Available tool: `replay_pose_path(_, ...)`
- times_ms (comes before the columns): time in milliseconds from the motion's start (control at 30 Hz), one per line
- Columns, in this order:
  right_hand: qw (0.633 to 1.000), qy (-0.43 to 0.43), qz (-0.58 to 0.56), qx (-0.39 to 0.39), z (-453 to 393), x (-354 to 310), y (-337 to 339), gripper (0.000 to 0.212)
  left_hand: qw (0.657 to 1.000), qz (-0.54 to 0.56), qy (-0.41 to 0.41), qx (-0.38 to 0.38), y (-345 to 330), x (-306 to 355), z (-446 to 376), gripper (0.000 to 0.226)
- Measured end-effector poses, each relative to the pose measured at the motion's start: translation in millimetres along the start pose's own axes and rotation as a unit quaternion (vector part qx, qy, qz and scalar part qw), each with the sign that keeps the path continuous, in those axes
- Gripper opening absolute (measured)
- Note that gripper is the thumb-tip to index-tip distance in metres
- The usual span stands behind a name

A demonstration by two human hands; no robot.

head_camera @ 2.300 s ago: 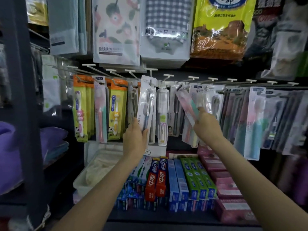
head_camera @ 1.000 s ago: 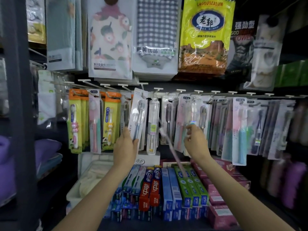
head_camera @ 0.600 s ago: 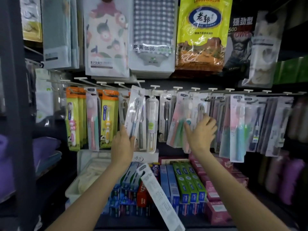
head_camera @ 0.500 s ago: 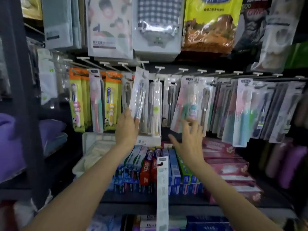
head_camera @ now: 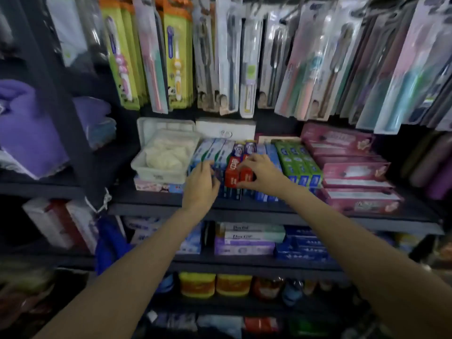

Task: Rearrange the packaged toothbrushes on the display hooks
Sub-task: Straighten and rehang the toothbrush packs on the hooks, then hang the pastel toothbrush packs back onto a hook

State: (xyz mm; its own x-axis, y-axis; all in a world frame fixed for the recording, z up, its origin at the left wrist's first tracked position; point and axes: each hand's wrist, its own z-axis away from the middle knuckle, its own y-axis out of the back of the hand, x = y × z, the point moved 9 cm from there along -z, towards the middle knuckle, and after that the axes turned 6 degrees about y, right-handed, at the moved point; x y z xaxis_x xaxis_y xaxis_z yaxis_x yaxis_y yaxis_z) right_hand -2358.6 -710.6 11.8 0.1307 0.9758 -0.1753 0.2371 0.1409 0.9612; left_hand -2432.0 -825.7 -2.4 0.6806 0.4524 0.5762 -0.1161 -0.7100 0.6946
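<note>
Packaged toothbrushes hang in a row along the top: yellow-green children's packs point(head_camera: 122, 57) at the left, a tall white pack point(head_camera: 227, 57) in the middle, pink-and-green packs point(head_camera: 300, 77) to the right. Both hands are down below the row, at the toothpaste shelf. My left hand point(head_camera: 201, 184) hovers, blurred, with loosely curled fingers in front of the blue toothpaste boxes point(head_camera: 210, 150) and holds nothing. My right hand point(head_camera: 263, 172) rests with bent fingers over the red toothpaste boxes point(head_camera: 232, 173). No toothbrush pack is in either hand. The pack that fell is not in view.
A white plastic tub point(head_camera: 159, 171) stands left of the toothpaste. Green boxes point(head_camera: 297, 160) and pink boxes point(head_camera: 354, 172) fill the shelf to the right. Purple towels point(head_camera: 29, 128) lie at far left. More boxed goods point(head_camera: 244, 241) sit on the shelf below.
A pack slipped from my right hand and fell past the shelf. My left hand let go of its hanging pack. Both hands dropped to the toothpaste shelf and the view tilted down.
</note>
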Motion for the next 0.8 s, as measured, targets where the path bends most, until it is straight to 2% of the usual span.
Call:
replay_pose_path(100, 0.997, -0.01, -0.06, -0.047, 19.9, 1.3, -40.5, 0.039, 0.998, -0.012, -0.006, -0.058, -34.5, -24.7, 37.7, 0.039)
replay_pose_path(200, 0.994, -0.001, -0.059, -0.095, 38.3, 0.2, -83.2, 0.035, 0.992, -0.053, 0.01, -0.113, -62.3, -53.0, 71.7, 0.04)
replay_pose_path(267, 0.996, 0.02, -0.052, -0.074, 45.5, -4.8, -98.5, 0.032, 0.988, -0.071, 0.021, -0.138, -73.8, -66.8, 93.7, 0.041)
replay_pose_path(367, 0.997, 0.064, -0.05, -0.013, 52.8, -14.6, -101.0, 0.03, 0.988, -0.074, 0.012, -0.137, -81.9, -76.5, 119.7, 0.04)
replay_pose_path(467, 0.991, 0.112, -0.073, -0.012, 70.9, -26.1, -118.1, 0.031, 0.987, -0.078, 0.034, -0.135, -92.1, -87.2, 149.5, 0.039)
replay_pose_path(600, 0.979, 0.121, -0.122, -0.114, 126.2, -24.5, -210.9, 0.036, 0.975, -0.093, 0.077, -0.187, -133.4, -117.1, 221.0, 0.041)
replay_pose_path(700, 0.962, 0.086, -0.13, -0.224, 179.1, -11.6, -311.8, 0.042, 0.945, -0.147, 0.122, -0.265, -176.1, -158.5, 281.7, 0.046)
replay_pose_path(800, 0.945, 0.053, -0.138, -0.293, 222.1, 4.3, -408.2, 0.042, 0.914, -0.182, 0.145, -0.333, -224.2, -206.4, 326.9, 0.051)
